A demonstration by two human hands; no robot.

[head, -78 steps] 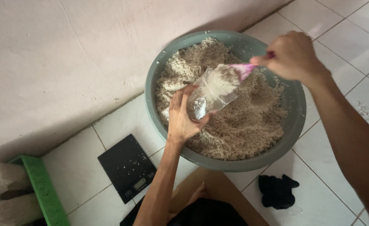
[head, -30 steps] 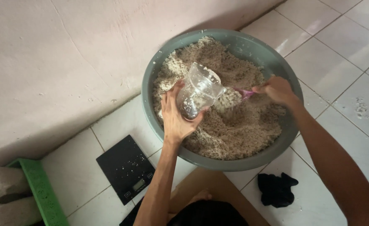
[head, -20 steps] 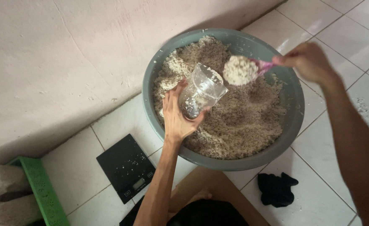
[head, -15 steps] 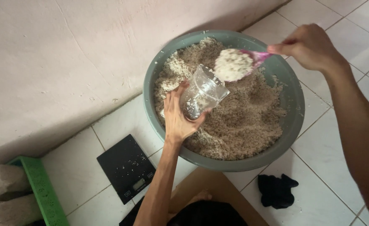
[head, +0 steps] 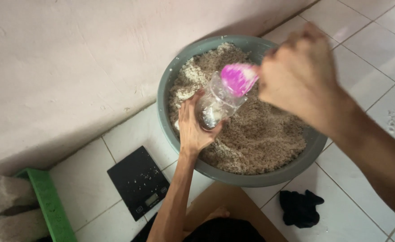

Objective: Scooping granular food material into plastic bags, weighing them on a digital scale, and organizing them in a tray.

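Pink plastic scoop (head: 238,79) is now turned over at the mouth of the clear plastic bottle (head: 217,103); half a second ago it was carried level and heaped with pale crumbly mix, so the load is judged to be tipping into the bottle at this instant. Scoop underside is what is seen, no mix visible on it.

Right hand (head: 302,76) is blurred by motion; its fingers are closed round the scoop handle, though the exact grip cannot be made out. Compared with a second ago, when the scoop was down in the mix, it has been lifted and brought across to the bottle.

Left hand (head: 193,127) is wrapped round the bottle's lower part, fingers closed firmly on it; the bottle is held tilted, mouth up toward the scoop, over the grey-green basin (head: 170,89). Its position has hardly changed across the frames. Some mix is seen inside the bottle's base; the fill level cannot be told.

Basin stands on the tiled floor (head: 367,54) against the wall, well filled with mix (head: 260,139). Black kitchen scale (head: 138,181) lies just beside the basin, dusted with crumbs. Black cloth (head: 299,208) lies near the basin's front; green crate (head: 49,204) sits well apart at the left.
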